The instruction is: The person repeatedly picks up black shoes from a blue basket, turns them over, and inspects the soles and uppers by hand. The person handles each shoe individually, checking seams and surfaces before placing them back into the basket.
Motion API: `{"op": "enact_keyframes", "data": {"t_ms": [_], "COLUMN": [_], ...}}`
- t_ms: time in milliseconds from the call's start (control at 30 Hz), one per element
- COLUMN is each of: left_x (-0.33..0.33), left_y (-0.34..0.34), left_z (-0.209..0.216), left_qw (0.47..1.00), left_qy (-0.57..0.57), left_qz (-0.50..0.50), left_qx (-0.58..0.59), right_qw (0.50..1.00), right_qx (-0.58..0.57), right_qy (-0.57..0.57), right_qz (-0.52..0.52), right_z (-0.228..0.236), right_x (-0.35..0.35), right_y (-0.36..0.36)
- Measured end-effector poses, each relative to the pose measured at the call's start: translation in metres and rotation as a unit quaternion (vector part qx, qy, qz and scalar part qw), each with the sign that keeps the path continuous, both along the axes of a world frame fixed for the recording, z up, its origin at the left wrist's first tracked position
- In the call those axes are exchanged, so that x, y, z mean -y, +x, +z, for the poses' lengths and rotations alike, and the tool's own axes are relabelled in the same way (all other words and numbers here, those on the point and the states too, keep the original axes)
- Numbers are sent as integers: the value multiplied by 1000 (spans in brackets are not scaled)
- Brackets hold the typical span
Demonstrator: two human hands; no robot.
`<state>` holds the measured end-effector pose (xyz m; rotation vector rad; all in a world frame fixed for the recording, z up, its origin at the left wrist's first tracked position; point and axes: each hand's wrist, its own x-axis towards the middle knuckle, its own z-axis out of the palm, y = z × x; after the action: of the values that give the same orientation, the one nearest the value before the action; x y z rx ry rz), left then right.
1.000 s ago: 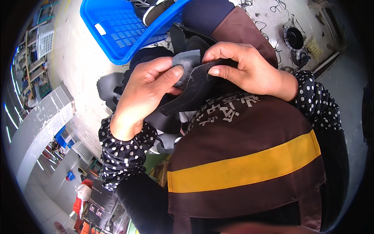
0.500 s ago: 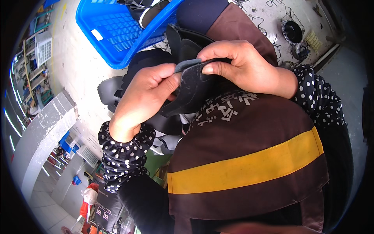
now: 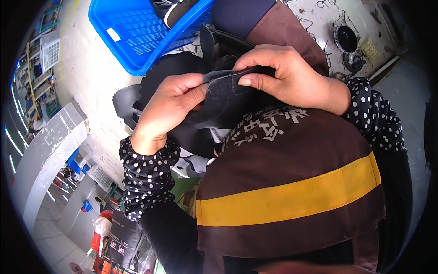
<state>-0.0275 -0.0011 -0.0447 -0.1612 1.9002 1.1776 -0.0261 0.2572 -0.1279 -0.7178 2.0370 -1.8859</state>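
Observation:
Between my hands is a black stitched shoe upper (image 3: 221,98) with a grey lining showing along its top edge. My left hand (image 3: 166,107) pinches that edge between thumb and fingers. Close by on the same edge, my right hand (image 3: 285,77) grips with its thumb in front and its fingers folded behind. The lower part of the upper hangs over my lap against the brown apron (image 3: 292,150). More black pieces (image 3: 125,100) lie beneath and beyond my hands, some with wavy edges; they overlap, so their full shapes are hidden.
A blue plastic basket (image 3: 123,52) stands at the far left with a dark shoe (image 3: 180,13) in it. Loose cords and a round black metal part (image 3: 345,38) lie at the far right. A dark printed bag (image 3: 122,239) is at the lower left, near a grey-white arched structure (image 3: 50,146).
Both hands keep their hold on the upper's edge. The upper has tilted slightly, and its grey lining now shows less. The surroundings have shifted a little in the view.

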Motion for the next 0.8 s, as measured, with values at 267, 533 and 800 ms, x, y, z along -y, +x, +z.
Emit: {"op": "enact_keyframes", "data": {"t_ms": [267,533,800], "left_x": [5,8,8], "left_y": [10,10,15], "left_z": [2,2,-1], "left_qw": [997,996,994], "left_qy": [28,53,63], "left_qz": [76,68,88], "left_qx": [6,4,-5], "right_qw": [990,997,996], "right_qx": [132,64,76], "right_qy": [-2,-42,-41], "right_qz": [44,22,17], "right_z": [9,1,-1], "right_x": [3,13,13], "right_y": [-2,2,3]}}
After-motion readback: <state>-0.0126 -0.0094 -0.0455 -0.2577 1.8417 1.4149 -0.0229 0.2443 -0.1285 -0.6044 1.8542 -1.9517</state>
